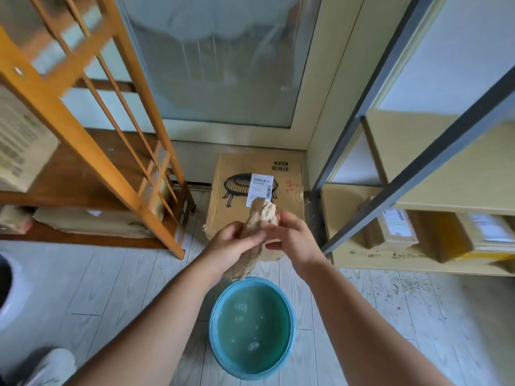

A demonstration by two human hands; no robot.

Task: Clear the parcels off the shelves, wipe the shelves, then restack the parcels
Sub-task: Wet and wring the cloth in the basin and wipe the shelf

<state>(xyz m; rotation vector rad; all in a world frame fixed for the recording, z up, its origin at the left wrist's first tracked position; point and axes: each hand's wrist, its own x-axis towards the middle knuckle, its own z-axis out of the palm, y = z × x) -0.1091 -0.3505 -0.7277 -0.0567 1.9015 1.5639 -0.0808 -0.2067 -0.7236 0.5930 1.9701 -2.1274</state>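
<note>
Both forearms reach forward and meet above the blue basin [252, 327], which stands on the pale plank floor [117, 288] and holds cloudy greenish water. The left hand [232, 245] is curled round the lower part of a beige cloth [260, 215], knuckles up, thumb side toward the other hand. The right hand [292, 238] grips the cloth's upper part, its fingers wrapped round from the right. The cloth runs as a twisted roll between the two grips; its lower tail hangs just over the basin's far rim, and its upper end sticks out beyond the right hand.

Beyond the basin, a cardboard box [256, 188] with a printed stool drawing and a white label sits on the floor against the doorsill. Left of the basin stands an orange wooden rack [83, 129], its near leg ending on the floor well apart from the basin. Right of the basin, a grey metal shelf frame [418, 162] carries taped parcels [390, 229] on its low cardboard-lined board. Bare floor lies on both sides of the basin, between rack and shelf.
</note>
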